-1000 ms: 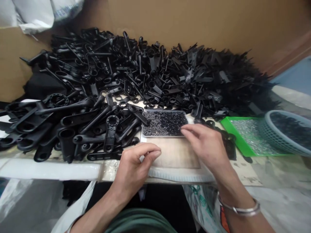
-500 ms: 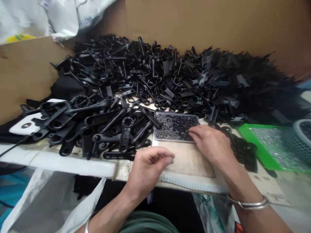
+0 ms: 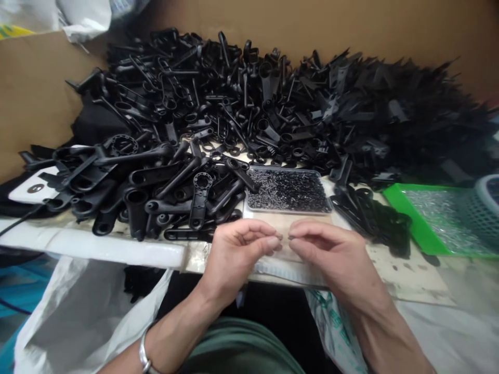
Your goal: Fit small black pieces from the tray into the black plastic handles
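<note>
Single head-worn view, looking forward and down, close above the worktable [image 3: 405,283]

Toward twelve o'clock, your shallow rectangular tray [image 3: 289,212] lies flat, filled with tiny loose pins [image 3: 288,190], silver-grey toward nine o'clock, black toward three.

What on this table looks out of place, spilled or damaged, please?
One black handle pokes over the left rim of the clear tray, as if slid from the pile. No spill or damage stands out.
</note>
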Demonstrator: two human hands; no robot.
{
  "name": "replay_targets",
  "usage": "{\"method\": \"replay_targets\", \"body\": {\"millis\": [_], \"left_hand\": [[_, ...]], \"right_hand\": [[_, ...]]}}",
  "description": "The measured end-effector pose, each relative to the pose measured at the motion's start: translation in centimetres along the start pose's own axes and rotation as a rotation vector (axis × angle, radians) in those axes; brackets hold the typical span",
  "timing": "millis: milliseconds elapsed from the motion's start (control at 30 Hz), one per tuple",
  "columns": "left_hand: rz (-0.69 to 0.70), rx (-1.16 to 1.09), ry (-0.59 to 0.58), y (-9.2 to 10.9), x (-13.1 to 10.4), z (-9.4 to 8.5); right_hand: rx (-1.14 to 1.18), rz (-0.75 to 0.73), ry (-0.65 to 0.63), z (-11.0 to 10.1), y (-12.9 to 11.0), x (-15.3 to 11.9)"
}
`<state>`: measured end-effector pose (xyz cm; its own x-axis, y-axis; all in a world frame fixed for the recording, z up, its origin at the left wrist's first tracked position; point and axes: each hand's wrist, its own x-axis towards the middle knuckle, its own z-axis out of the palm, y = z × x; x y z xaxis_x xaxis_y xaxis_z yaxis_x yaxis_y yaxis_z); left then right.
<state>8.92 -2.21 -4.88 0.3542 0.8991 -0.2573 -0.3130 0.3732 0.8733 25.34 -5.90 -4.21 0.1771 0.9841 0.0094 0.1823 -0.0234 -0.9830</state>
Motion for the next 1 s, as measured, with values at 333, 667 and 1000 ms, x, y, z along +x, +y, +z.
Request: {"method": "replay_targets", "body": {"millis": [333,667,1000], "left_hand": [[0.009,0.039,-0.025,0.1,-0.5,0.1],[0.05,0.059,-0.006,-0.5,-0.6,0.0],[0.051,0.147,0.011,-0.2,-0.6,0.5]], "right_hand": [[-0.141,-0.15,-0.022,0.5,-0.3,-0.4],[-0.593,-0.517,0.043,1.3,-0.9,-2.1],[-0.742,-0.663,0.171,2.3,-0.2,-1.8]]}}
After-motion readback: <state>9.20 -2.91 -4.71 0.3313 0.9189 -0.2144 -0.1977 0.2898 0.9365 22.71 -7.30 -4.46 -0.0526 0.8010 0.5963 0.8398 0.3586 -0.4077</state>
